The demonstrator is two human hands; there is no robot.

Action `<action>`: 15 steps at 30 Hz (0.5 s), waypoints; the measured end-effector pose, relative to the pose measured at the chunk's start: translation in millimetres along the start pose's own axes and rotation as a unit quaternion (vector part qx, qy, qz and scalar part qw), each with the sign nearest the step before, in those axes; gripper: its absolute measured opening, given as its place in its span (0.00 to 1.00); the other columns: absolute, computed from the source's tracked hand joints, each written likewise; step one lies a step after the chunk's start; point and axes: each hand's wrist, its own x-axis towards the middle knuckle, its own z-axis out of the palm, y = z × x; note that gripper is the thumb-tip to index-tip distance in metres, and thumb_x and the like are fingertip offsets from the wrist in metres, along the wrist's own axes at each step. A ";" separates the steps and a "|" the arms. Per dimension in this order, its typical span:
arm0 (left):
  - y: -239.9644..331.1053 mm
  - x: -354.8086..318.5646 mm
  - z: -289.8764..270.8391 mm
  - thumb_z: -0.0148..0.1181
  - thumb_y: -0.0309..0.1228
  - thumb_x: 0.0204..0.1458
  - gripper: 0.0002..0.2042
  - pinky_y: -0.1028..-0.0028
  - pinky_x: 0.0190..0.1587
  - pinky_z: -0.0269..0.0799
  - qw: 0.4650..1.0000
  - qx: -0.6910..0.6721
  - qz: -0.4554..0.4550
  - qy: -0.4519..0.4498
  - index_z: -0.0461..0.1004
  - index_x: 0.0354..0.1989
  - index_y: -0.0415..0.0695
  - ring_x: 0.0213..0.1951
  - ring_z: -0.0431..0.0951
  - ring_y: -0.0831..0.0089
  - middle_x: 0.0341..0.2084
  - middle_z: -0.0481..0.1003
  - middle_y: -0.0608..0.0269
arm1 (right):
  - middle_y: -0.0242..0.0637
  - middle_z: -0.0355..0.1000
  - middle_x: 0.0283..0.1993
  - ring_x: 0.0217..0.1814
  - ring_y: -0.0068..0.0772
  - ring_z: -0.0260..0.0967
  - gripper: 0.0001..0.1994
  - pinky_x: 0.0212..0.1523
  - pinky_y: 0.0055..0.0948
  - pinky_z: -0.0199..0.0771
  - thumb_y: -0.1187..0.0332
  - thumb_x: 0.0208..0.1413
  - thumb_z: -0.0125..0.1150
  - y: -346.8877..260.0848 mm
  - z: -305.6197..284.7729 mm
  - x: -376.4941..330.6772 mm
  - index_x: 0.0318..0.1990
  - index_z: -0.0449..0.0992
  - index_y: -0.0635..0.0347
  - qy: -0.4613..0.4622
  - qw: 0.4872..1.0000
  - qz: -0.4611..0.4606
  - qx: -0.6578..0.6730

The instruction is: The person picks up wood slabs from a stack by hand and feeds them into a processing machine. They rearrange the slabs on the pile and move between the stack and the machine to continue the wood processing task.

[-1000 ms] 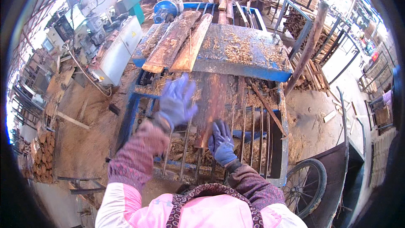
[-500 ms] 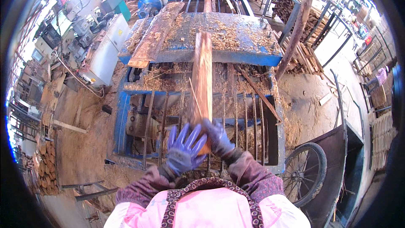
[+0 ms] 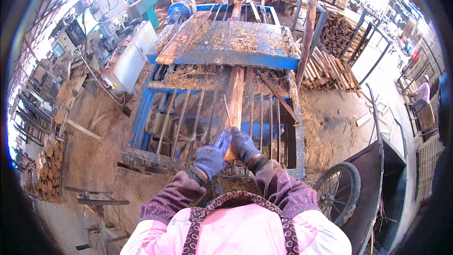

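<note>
A long wooden plank (image 3: 237, 95) lies lengthwise over the metal bars of a blue-framed machine (image 3: 214, 58). Its far end goes in under the sawdust-covered hood and is hidden there. My left hand (image 3: 211, 157), in a purple-blue glove, is closed on the left side of the plank's near end. On the opposite side my right hand (image 3: 244, 146), gloved alike, is closed on the same end. A thin wood sliver (image 3: 228, 108) sticks up beside the plank.
A rough board (image 3: 181, 40) rests on top of the hood, left of a blue motor-side area. A wooden post (image 3: 307, 33) leans at right. Near my right stands a wheeled cart (image 3: 373, 174). Grey cabinets (image 3: 132, 59) stand left; another person (image 3: 421, 95) is far right.
The plank's far end has dropped from above the hood to below it, lying on the bars. My left hand's spread fingers have closed on the plank.
</note>
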 end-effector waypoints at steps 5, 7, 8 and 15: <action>-5.1 11.9 16.4 0.59 0.33 0.44 0.40 0.57 0.34 0.73 1.000 -0.013 -0.005 0.004 0.50 0.69 0.55 0.37 0.79 0.55 0.70 0.47 0.61 | 0.48 0.68 0.50 0.51 0.40 0.66 0.22 0.52 0.34 0.66 0.62 0.60 0.52 0.2 9.1 -35.3 0.56 0.65 0.68 0.116 0.979 -0.163 -0.046; -4.8 20.6 20.8 0.55 0.31 0.45 0.38 0.55 0.32 0.72 1.000 -0.010 0.004 -0.006 0.50 0.69 0.55 0.35 0.79 0.54 0.70 0.45 0.61 | 0.59 0.57 0.64 0.69 0.56 0.52 0.24 0.68 0.42 0.51 0.66 0.58 0.49 20.6 12.5 -34.6 0.61 0.62 0.65 0.183 0.930 -0.244 -0.206; -8.7 29.0 24.5 0.55 0.32 0.45 0.37 0.55 0.33 0.72 0.999 0.011 -0.001 -0.030 0.51 0.68 0.54 0.35 0.79 0.53 0.70 0.46 0.60 | 0.59 0.57 0.64 0.68 0.57 0.53 0.24 0.67 0.43 0.52 0.66 0.57 0.50 26.9 9.8 -23.8 0.61 0.62 0.64 0.172 0.908 -0.257 -0.284; -120.5 137.2 -80.6 0.59 0.55 0.43 0.34 0.55 0.62 0.55 0.977 0.078 0.033 0.196 0.68 0.59 0.53 0.55 0.68 0.52 0.62 0.60 0.46 | 0.55 0.61 0.61 0.62 0.65 0.56 0.24 0.63 0.52 0.56 0.67 0.52 0.49 -18.9 -5.7 54.4 0.58 0.66 0.61 0.141 0.816 -0.343 -0.443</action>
